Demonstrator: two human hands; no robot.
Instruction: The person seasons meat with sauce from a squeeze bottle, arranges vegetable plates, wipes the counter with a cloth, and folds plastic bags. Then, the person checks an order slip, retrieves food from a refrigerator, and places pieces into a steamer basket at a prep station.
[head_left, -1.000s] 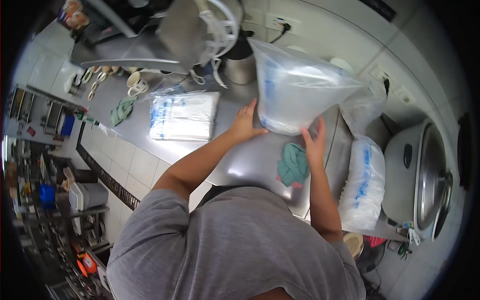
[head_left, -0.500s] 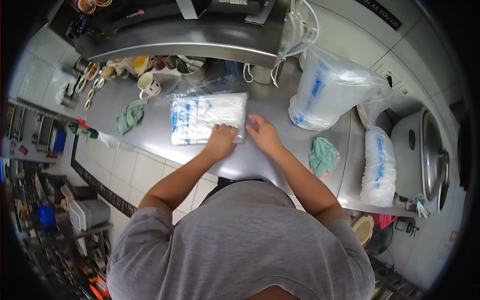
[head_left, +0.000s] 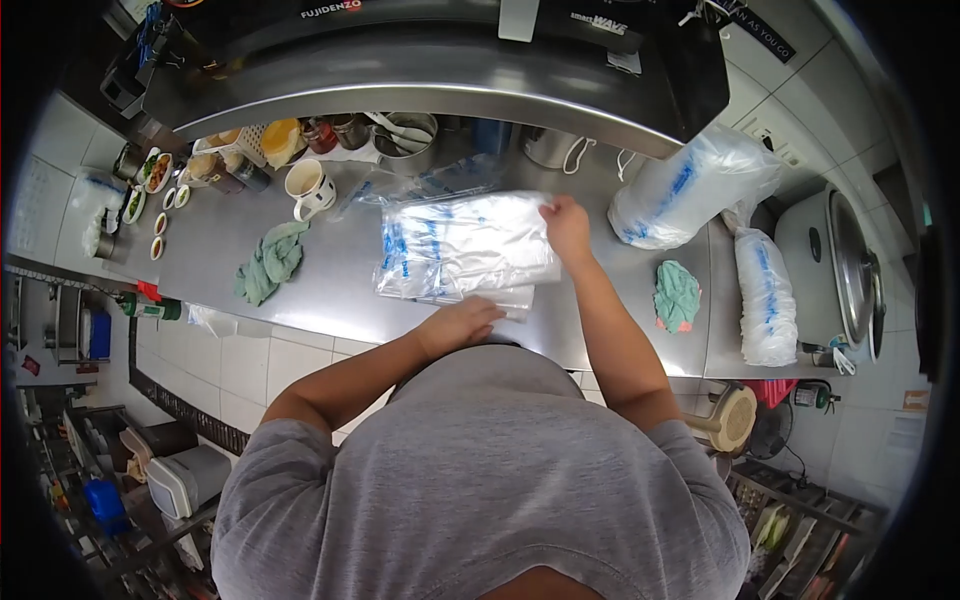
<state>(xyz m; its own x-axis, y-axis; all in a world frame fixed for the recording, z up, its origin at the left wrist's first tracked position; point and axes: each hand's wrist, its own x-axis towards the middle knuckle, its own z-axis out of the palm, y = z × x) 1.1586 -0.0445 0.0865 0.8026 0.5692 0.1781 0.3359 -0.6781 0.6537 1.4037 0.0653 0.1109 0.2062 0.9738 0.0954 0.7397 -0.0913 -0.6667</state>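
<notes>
A flat stack of clear plastic bags [head_left: 470,240] with blue print lies on the steel counter [head_left: 340,290]. My right hand [head_left: 567,228] pinches the top bag at the stack's right edge and lifts it a little. At the stack's near edge rests my left hand [head_left: 462,325], its fingers closed together on the edge of the plastic; what they grip is too small to tell. Right of my right hand stands a large filled plastic bag [head_left: 665,195]. A green cloth [head_left: 677,292] lies in front of it, with something pink under it.
Another green cloth [head_left: 272,262] and a printed mug [head_left: 310,188] sit to the left. Small dishes, jars and a metal pot [head_left: 405,150] line the back under a steel shelf [head_left: 430,95]. A long bag roll [head_left: 765,300] and a large cooker [head_left: 825,260] are at the right.
Both hands have gone from beside the large filled bag to the flat stack. The right hand has taken hold of the top bag's edge and raised it. The view has shifted.
</notes>
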